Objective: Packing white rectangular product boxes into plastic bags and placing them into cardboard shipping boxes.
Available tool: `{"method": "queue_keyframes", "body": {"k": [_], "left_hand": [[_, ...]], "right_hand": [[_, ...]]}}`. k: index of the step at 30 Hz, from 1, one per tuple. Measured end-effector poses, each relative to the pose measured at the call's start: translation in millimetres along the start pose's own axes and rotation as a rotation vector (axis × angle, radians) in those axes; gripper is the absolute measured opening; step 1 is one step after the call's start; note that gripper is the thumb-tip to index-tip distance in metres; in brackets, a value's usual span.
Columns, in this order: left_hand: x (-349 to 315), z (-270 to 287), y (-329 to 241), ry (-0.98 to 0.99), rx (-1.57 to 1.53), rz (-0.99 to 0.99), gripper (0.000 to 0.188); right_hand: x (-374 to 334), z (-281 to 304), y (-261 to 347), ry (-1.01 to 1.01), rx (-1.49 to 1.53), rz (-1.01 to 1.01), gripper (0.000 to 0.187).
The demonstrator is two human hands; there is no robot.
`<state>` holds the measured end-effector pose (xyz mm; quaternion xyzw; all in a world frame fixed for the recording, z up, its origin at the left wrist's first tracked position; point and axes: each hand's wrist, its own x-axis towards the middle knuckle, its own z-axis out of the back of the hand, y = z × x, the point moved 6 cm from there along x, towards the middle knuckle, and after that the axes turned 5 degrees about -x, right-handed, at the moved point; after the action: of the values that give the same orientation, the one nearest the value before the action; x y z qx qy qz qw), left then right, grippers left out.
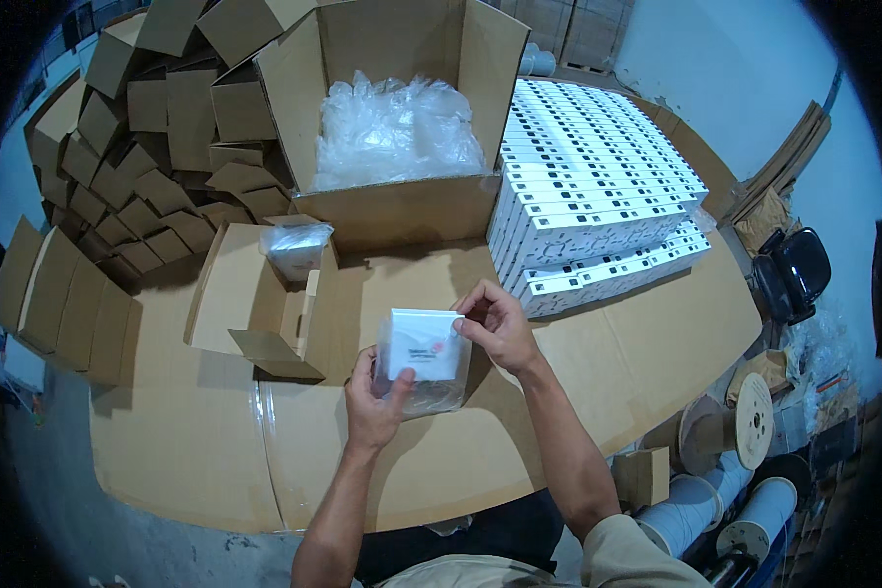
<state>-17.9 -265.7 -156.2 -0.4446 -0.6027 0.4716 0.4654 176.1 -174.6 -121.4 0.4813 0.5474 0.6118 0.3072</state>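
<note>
Over the middle of the table I hold a clear plastic bag with a white leaflet at its front. The leaflet bears small dark print and a reddish mark. My left hand grips the bag's lower left side, thumb across its front. The fingers of my right hand pinch the leaflet's upper right corner. Whether the leaflet lies inside the bag or on it, I cannot tell. Left of my hands stands an opened small cardboard box, with another plastic-wrapped packet in its far end.
A large open carton full of clear plastic bags stands behind. Stacked white printed boxes rise at the right, and brown cardboard boxes pile up at the far left. Cardboard covers the table. Spools sit lower right.
</note>
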Motion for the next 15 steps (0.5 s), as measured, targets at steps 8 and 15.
{"method": "queue_keyframes", "body": {"k": [8, 15], "left_hand": [[4.2, 10.5, 5.1, -0.106, -0.059, 0.102, 0.030], [2.5, 1.9, 1.1, -0.073, -0.119, 0.073, 0.030]], "right_hand": [[-8.8, -5.8, 3.7, 0.021, 0.037, -0.373, 0.026], [-17.4, -19.6, -10.1, 0.157, -0.225, -0.448, 0.034]]}}
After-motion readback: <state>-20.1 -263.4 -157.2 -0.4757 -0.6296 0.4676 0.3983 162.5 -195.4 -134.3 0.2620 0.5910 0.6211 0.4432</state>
